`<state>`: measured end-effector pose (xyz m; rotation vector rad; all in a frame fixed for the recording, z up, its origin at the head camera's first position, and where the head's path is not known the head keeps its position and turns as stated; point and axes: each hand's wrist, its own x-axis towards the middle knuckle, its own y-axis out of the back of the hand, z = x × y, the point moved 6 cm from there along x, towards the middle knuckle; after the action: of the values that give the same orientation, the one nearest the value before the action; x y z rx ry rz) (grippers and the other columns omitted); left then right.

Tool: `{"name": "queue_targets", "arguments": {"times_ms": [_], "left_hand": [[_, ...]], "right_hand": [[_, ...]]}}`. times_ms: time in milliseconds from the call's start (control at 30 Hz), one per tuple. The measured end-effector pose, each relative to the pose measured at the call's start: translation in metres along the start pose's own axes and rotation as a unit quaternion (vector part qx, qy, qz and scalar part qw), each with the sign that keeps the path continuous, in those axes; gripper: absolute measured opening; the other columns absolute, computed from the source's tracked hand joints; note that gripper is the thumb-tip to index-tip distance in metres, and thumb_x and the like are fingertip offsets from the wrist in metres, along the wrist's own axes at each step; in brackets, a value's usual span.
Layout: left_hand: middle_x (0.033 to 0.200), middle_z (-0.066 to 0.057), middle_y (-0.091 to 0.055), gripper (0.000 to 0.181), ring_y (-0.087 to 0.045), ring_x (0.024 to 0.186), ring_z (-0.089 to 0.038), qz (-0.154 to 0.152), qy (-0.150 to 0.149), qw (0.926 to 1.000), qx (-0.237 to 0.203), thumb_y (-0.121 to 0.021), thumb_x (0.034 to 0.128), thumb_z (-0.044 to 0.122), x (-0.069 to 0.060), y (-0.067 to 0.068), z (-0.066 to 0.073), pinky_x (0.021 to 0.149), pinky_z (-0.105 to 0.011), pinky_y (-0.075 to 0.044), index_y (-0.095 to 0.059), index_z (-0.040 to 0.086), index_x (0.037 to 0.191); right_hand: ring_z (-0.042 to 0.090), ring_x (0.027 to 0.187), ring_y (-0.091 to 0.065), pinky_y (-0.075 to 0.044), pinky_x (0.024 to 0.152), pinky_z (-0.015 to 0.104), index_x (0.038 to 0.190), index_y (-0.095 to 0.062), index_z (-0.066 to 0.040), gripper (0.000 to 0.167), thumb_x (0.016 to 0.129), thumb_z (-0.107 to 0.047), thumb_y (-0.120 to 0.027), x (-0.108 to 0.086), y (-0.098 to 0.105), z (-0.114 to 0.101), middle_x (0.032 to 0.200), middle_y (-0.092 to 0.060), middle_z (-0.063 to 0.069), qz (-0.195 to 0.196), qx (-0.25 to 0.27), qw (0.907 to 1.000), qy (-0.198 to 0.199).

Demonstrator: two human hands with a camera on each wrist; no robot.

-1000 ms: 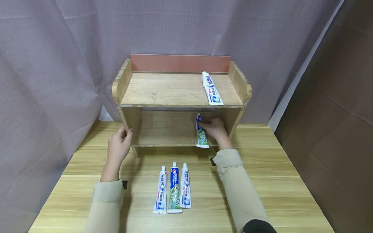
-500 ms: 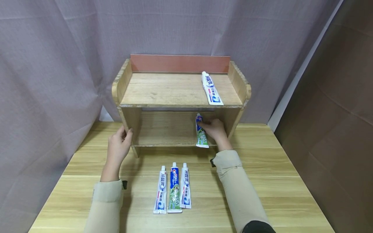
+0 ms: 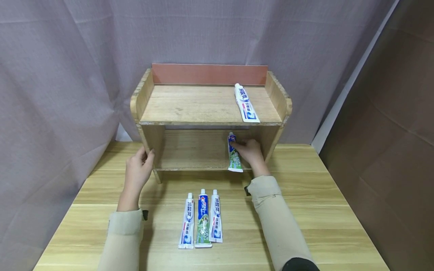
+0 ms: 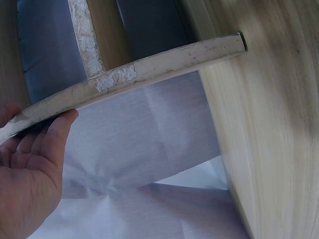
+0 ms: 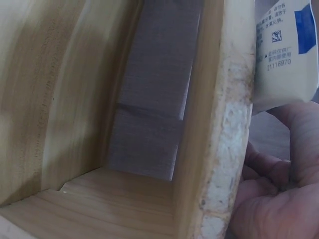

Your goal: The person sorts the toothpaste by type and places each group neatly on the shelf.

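Observation:
A two-tier wooden shelf point(image 3: 193, 149) stands on the table. My left hand point(image 3: 138, 169) grips the front edge of its left side panel; in the left wrist view the left hand point(image 4: 35, 169) has fingers behind the panel point(image 4: 169, 62) and the thumb in front. On the lower tier, toward the right, my right hand point(image 3: 251, 152) holds a blue-green toothpaste tube point(image 3: 234, 154), cap toward the back. In the right wrist view the right hand point(image 5: 279, 184) is beside the shelf board point(image 5: 227, 129), with the tube point(image 5: 286, 59) at its fingers.
A white tube point(image 3: 246, 103) lies at the right of the upper tier. In front of the shelf, a white tube point(image 3: 187, 222), a blue-green tube point(image 3: 203, 220) and another white tube point(image 3: 216, 218) lie side by side on the table point(image 3: 325, 210). A grey curtain point(image 3: 203, 34) hangs behind.

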<state>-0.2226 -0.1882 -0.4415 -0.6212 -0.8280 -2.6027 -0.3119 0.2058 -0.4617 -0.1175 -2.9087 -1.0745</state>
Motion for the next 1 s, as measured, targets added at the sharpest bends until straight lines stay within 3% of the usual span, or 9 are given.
{"name": "queue_targets", "arguments": {"times_ms": [100,233,433,700,1000], "left_hand": [[0.098,-0.018,-0.075,0.026,-0.074,0.093,-0.033,0.000,0.001,1.0000,-0.001,-0.059,0.1014,0.024,0.000,0.000,0.000,0.075,-0.050,-0.062,-0.070,0.002,0.106],[0.099,-0.017,-0.075,0.026,-0.073,0.094,-0.032,-0.003,0.006,1.0000,-0.001,-0.058,0.1017,0.026,0.000,0.000,-0.001,0.075,-0.050,-0.062,-0.070,0.004,0.107],[0.101,-0.019,-0.075,0.026,-0.073,0.096,-0.033,-0.007,0.012,0.9999,-0.003,-0.058,0.1016,0.026,-0.001,-0.001,-0.002,0.077,-0.051,-0.062,-0.070,0.004,0.108],[0.100,-0.018,-0.075,0.025,-0.073,0.094,-0.033,-0.006,0.008,0.9999,-0.006,-0.059,0.1014,0.026,0.000,0.000,-0.001,0.076,-0.050,-0.062,-0.070,0.004,0.107],[0.101,-0.020,-0.074,0.025,-0.073,0.095,-0.035,-0.006,0.012,0.9999,-0.005,-0.059,0.1016,0.024,0.000,0.000,-0.003,0.078,-0.051,-0.061,-0.070,0.002,0.106]], "right_hand": [[0.029,0.074,-0.066,-0.058,0.068,0.040,0.102,-0.071,0.005,0.056,0.089,-0.050,-0.072,0.000,-0.001,0.002,0.087,-0.071,0.019,0.008,0.002,1.0000,0.003],[0.023,0.067,-0.063,-0.056,0.061,0.035,0.098,-0.072,0.003,0.055,0.089,-0.051,-0.071,0.001,-0.002,0.003,0.079,-0.070,0.014,0.014,0.000,0.9999,0.007],[0.027,0.071,-0.066,-0.059,0.067,0.040,0.102,-0.072,0.004,0.057,0.090,-0.052,-0.069,-0.002,-0.003,0.002,0.083,-0.071,0.017,0.014,0.000,0.9998,0.012],[0.038,0.101,-0.067,-0.056,0.092,0.048,0.125,-0.064,0.006,0.068,0.091,-0.053,-0.068,-0.005,-0.002,0.003,0.115,-0.069,0.025,0.010,0.002,0.9999,0.005],[0.039,0.110,-0.064,-0.053,0.096,0.049,0.127,-0.063,0.003,0.063,0.093,-0.050,-0.066,-0.016,-0.001,0.001,0.121,-0.067,0.024,0.019,0.003,0.9998,0.011]]}}
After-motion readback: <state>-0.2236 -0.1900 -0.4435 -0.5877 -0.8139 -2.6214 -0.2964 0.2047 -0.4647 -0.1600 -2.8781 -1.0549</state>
